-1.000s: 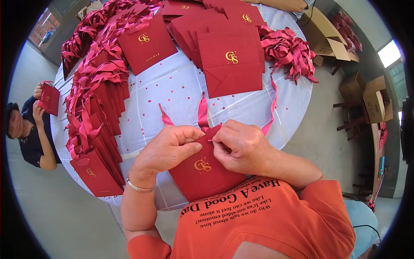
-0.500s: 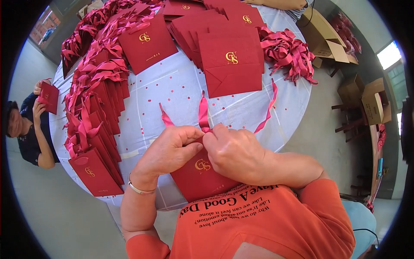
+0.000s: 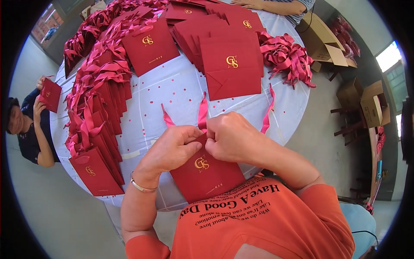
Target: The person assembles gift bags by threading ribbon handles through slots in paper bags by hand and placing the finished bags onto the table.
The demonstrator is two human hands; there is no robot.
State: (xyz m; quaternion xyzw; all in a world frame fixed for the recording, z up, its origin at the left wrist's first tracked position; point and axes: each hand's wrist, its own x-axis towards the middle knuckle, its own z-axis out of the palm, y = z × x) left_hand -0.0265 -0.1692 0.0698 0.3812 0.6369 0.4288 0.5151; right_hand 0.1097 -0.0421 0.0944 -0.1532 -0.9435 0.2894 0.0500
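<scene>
A red paper gift bag (image 3: 207, 175) with a gold emblem lies flat in front of me, its lower edge against my orange shirt. My left hand (image 3: 174, 149) pinches its top edge, thumb on the front. At the same edge my right hand (image 3: 235, 136) is closed in a fist, seemingly on a pink ribbon; its fingertips are hidden. Beyond both hands a pink ribbon end (image 3: 202, 108) sticks up from the bag's top. Another ribbon end (image 3: 167, 116) shows past my left hand, and a ribbon strip (image 3: 268, 110) curves behind my right wrist.
Ribboned red bags (image 3: 97, 172) stand overlapped along the left. Flat red bags (image 3: 233, 69) are stacked ahead, beside a heap of pink ribbons (image 3: 286, 58). Small red dots dot the white tablecloth (image 3: 151, 112). One person (image 3: 36, 125) holds a bag at left; cardboard boxes (image 3: 373, 103) stand right.
My right hand has lifted a little up and away from the bag, uncovering more of its front. My left hand stays at the top edge. The right-hand ribbon strip has shifted slightly.
</scene>
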